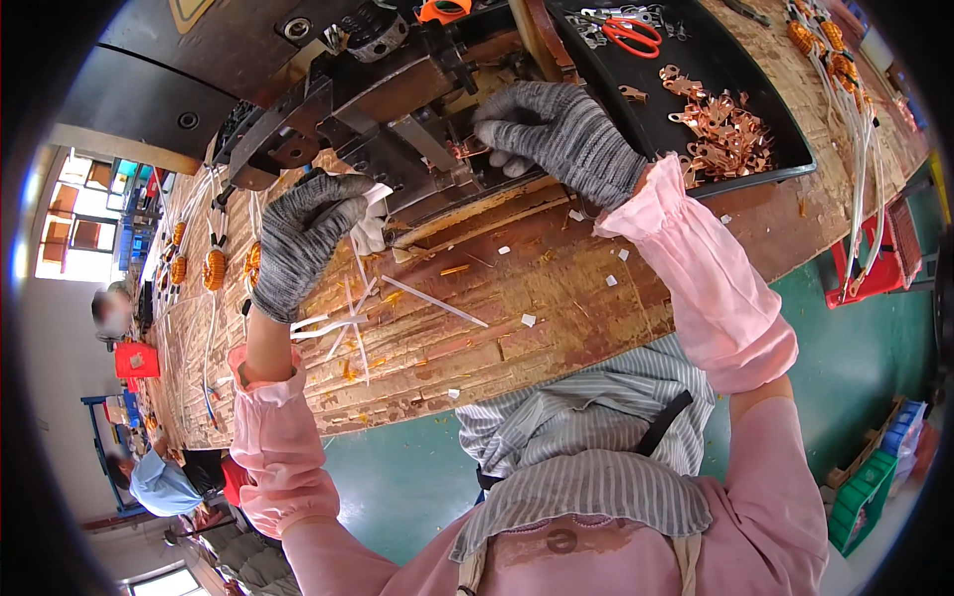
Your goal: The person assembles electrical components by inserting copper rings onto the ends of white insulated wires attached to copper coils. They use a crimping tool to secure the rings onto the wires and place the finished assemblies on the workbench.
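My left hand [306, 233], in a grey knit glove, is closed at the left front of a dark metal press [373, 119]. A small white piece [377, 193] sticks out from its fingertips; I cannot make out whether it is a sleeve or a wire end. My right hand [561, 139], gloved alike, is at the right side of the press tooling with its fingers curled together. A copper-coloured glint [461, 149] shows just left of those fingertips; whether they grip anything is hidden. Thin white strips [356, 323] lie on the worn wooden bench [537, 268] below my left hand.
A black tray [800, 167] at the right holds copper terminals [723, 134] and red-handled scissors [632, 36]. Copper-wound coils with white leads [840, 70] lie at the far right, more coils [214, 268] at the left. Past the bench's right edge stands a red stool [884, 253].
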Tool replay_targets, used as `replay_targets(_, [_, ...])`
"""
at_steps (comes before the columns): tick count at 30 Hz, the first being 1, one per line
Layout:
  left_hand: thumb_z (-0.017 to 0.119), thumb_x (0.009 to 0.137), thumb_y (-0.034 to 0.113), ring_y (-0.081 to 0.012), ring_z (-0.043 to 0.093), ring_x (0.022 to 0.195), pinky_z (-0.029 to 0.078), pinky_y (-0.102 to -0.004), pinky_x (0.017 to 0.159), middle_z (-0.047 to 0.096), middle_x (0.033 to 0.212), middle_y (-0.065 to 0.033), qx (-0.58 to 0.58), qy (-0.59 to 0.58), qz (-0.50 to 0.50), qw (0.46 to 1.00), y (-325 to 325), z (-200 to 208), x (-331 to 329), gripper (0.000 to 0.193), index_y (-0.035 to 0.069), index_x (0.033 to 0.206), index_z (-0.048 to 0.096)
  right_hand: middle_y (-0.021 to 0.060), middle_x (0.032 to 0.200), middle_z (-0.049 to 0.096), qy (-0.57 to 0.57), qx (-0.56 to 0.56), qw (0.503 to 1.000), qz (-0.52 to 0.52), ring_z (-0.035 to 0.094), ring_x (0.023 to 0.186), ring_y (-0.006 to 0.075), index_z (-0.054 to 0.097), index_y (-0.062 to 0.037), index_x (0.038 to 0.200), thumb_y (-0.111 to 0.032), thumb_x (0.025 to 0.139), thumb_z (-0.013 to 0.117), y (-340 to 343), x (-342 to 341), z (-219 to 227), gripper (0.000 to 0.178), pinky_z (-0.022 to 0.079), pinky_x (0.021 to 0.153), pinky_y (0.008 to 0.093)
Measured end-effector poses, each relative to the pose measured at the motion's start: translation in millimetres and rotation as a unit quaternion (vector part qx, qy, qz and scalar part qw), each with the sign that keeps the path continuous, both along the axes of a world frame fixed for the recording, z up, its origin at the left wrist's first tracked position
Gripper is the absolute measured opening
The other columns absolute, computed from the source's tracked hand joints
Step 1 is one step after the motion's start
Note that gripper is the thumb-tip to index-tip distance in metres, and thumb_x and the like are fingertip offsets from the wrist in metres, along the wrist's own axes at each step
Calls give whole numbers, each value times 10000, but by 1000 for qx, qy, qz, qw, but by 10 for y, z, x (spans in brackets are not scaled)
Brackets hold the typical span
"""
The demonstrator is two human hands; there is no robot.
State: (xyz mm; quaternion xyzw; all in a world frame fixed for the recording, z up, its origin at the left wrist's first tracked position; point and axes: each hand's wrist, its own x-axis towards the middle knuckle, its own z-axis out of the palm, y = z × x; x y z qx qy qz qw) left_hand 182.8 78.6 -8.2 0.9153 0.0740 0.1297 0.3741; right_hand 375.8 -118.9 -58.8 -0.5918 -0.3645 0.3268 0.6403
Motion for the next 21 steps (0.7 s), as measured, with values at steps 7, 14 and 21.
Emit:
replay_targets(7, [630,776,23,-148,576,890,440,-262,823,637,953,-76,9,6,-3,1000,5,15,-12,184,12,959,644,77,806,625,-21,67,995,-65,615,684,121,579,10,991,-131,839,591,-144,151,-40,208,540,607,235])
replay_targets(14, [622,782,20,-140,569,892,439,-256,818,630,964,-74,-6,10,-7,1000,18,-2,-2,192,7,972,638,75,827,631,-3,65,992,-109,618,698,124,581,-1,1013,-145,852,576,-431,217,-7,216,542,632,234])
replay_targets(21, [623,781,48,-127,544,737,430,-239,676,592,807,-54,-8,-5,-19,1000,20,-3,-33,211,24,990,637,71,815,631,-2,45,992,-116,610,692,110,591,-7,993,-158,861,569,-673,114,4,202,521,616,217])
